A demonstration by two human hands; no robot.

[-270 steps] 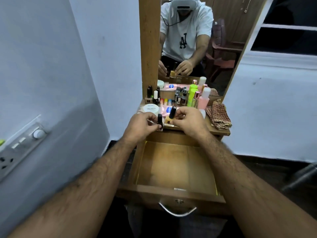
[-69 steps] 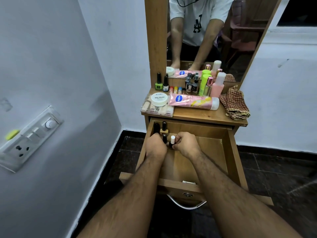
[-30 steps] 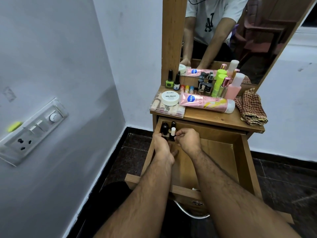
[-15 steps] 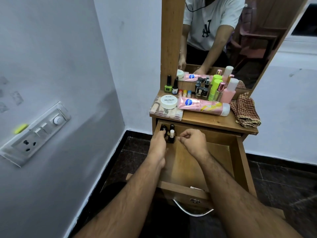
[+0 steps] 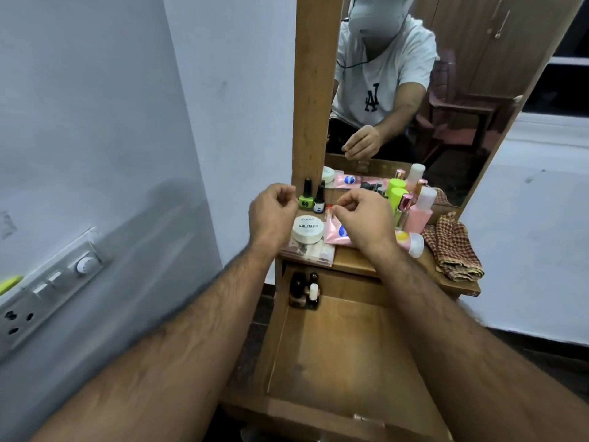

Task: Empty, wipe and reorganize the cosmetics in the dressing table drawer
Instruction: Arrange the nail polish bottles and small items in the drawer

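Wooden drawer [image 5: 334, 352] below, hands [image 5: 274, 215] above tabletop cosmetics [image 5: 307, 229]

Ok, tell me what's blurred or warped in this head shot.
Head view: wide-angle lens bows the wall and the mirror frame; forearm edges and the switch panel smear with motion blur. The left hand and right hand are soft, while the nail polish jar label stays readable. Lighting is dim and flat, with no hard glare.

Wooden bench [image 5: 357, 266] at frame centre: pink tube [image 5: 334, 231], white nail-polish jar [image 5: 307, 229], bottles at back, checked cloth [image 5: 452, 247] on right edge. Open drawer [image 5: 344, 349] below: small bottles [image 5: 304, 290] in upper-left corner.
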